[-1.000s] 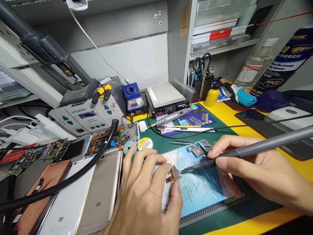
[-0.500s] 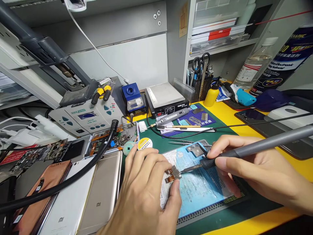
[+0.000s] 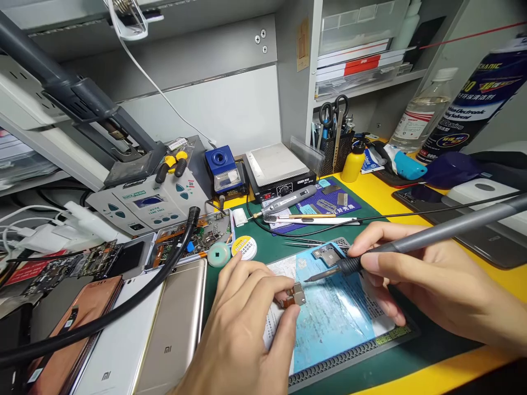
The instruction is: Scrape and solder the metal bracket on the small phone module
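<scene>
My left hand (image 3: 247, 312) grips a small silver metal part with orange flex ribbons (image 3: 298, 295) between thumb and index finger, over the left portion of a blue-and-white work pad (image 3: 325, 329). Like a pen, my right hand (image 3: 415, 269) holds a soldering iron (image 3: 444, 233) with a dark grey handle. The iron's pointed tip is just above and right of the metal part, with a small gap visible between them. Behind the tip, a small dark circuit board piece (image 3: 328, 254) lies on the pad.
Left of my hand lie several phone shells, including a gold one (image 3: 171, 323), crossed by a black hose (image 3: 123, 312). A hot-air station (image 3: 148, 206), hot plate (image 3: 280, 170) and tweezers (image 3: 304, 241) sit behind. Bottles and a spray can (image 3: 473, 104) stand right.
The iron's tip has come away from the metal part, which it was at or very near before. The part has turned slightly in my left fingers. The whole view has shifted a little.
</scene>
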Available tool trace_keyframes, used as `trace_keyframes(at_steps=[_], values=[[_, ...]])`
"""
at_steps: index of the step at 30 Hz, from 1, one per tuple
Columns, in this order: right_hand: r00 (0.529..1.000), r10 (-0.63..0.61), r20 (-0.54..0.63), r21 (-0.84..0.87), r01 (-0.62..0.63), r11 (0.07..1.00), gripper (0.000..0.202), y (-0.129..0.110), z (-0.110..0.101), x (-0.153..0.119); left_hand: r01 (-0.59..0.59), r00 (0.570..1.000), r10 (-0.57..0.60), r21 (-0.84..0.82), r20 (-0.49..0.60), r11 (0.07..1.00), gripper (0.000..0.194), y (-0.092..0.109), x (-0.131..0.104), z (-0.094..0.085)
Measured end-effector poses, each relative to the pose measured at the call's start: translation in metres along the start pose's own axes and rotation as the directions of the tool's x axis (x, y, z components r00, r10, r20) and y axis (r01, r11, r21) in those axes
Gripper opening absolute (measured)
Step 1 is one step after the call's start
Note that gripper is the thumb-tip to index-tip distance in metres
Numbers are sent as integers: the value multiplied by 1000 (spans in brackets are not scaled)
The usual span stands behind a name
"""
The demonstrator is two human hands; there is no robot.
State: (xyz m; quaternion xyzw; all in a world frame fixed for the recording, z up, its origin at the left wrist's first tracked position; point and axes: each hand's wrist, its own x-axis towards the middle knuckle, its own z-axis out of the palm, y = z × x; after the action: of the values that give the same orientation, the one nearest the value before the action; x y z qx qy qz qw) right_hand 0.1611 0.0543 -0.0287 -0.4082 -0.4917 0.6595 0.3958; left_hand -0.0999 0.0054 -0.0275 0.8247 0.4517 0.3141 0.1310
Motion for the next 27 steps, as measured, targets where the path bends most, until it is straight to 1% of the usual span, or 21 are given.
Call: trace_keyframes(at_steps=[2, 5, 11, 16, 19, 23, 25, 27], values=[[1000, -3, -6, -5, 3, 1000, 19, 0, 1, 0, 22, 1000, -22, -27, 20, 999, 26, 0, 0, -1], [1000, -13, -8, -17, 13, 1000, 21, -1, 2, -1, 23, 999, -22, -31, 36, 999, 26, 2, 0, -3], [998, 7, 56, -8, -7, 1000, 22, -5, 4, 1, 7, 999, -7, -5, 41, 1000, 29, 1, 0, -3], [998, 13, 56, 84, -18, 996, 11, -8, 7, 5, 19, 999, -19, -11, 32, 1000, 26, 3, 2, -2], [998, 8, 56, 116, -14, 993, 10, -11, 11, 12, 43, 999, -43, -36, 6, 998, 20, 5, 3, -2], [998, -1, 58, 81, -3, 997, 15, -24, 14, 18, 118, 993, -117, -66, 22, 991, 19, 4, 3, -2], [996, 16, 90, 48, -20, 999, 18, -33, 15, 16, 155, 988, -154, -75, 24, 985, 19, 4, 3, -2], [989, 40, 144, 6, -41, 999, 21, -43, 14, 13, 169, 986, -168, -77, 14, 983, 20, 4, 3, -2]])
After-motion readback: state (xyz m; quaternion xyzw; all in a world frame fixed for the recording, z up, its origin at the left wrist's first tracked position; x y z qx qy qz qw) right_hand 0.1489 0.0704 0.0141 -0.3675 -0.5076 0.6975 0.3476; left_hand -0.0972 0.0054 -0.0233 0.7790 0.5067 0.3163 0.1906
